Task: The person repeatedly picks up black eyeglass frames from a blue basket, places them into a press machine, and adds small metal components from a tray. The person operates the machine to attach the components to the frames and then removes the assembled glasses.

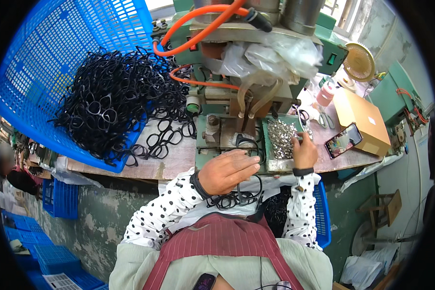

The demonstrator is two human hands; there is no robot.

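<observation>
My left hand is at the front of the machine, its fingers closed on a black eyeglass frame. Part of that frame reaches up under the machine's press head; the fingers hide its middle. Over the right side of a tray of small shiny metal parts, my right hand has thumb and forefinger bent together. Whatever may be between those fingertips is too small to tell. More black frames lie in my lap, below the left hand.
A big blue basket tilts at the left, spilling a heap of black eyeglass frames onto the table. Orange hoses loop above. At right are a phone, a cardboard box, scissors and a fan.
</observation>
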